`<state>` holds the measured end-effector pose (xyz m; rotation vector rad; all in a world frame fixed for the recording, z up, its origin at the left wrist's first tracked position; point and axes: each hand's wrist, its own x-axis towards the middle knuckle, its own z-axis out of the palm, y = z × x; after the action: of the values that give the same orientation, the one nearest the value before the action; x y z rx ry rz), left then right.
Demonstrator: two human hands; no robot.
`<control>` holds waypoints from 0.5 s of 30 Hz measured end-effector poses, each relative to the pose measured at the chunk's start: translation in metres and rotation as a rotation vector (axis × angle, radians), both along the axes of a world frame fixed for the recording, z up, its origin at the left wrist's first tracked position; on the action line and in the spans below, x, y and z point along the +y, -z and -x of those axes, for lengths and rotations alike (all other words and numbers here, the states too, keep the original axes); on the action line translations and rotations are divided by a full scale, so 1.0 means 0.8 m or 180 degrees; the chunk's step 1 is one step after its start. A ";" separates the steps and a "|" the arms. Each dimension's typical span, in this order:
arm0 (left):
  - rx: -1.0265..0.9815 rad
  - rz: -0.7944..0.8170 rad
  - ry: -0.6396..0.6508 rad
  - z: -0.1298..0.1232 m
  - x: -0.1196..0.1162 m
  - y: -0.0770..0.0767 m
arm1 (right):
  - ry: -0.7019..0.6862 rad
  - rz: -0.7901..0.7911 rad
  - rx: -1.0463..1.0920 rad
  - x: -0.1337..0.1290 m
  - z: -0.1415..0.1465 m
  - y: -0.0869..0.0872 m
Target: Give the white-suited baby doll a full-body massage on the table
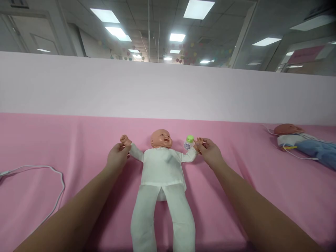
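Baby doll (163, 166) lies on its back on a pink sheet (86, 140). The left hand (116, 157) and right hand (213, 154) each grip one wrist with the fingers (126, 149).

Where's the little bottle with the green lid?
In the head view, the bottle is just right of centre on the pink cloth, between the baby doll's head and the person's right hand.

The doll (163, 176) pairs a glossy plastic head (160, 137) with matt cloth clothes (162, 166), the bottle (188, 144) looks like smooth plastic with a smooth cap (190, 138), the sheet (94, 140) is smooth, softly creased cloth, the cable (63, 182) smooth plastic, the wall (168, 89) matt, and the pane (168, 47) above glossy like glass.
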<state>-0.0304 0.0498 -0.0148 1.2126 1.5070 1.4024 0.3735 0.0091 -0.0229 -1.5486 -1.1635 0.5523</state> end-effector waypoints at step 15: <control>-0.0494 -0.0244 0.0539 -0.015 -0.019 -0.016 | -0.0070 -0.0337 0.0015 -0.011 0.020 -0.009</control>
<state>-0.0185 0.0343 -0.0022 1.2178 1.2260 1.4167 0.3574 -0.0001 -0.0154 -1.4451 -1.1888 0.5005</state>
